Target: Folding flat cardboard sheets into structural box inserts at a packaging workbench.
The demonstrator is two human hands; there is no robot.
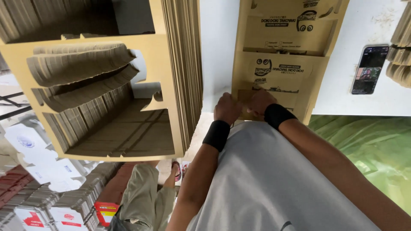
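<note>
Flat carton blank (280, 64), lengthwise away from hands (244, 107)

A white bench (376, 102) is carrying a flat brown cardboard box blank (282, 55), which is lying directly on it. To the right of this blank a dark phone (369, 69) is lying on the bench, well apart from it. Further right of the blank, stacked cardboard pieces (400, 51) are resting at the bench edge.

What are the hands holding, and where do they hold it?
Both the left hand and the right hand grip the near edge of the flat brown cardboard box blank lying on the white table.
</note>
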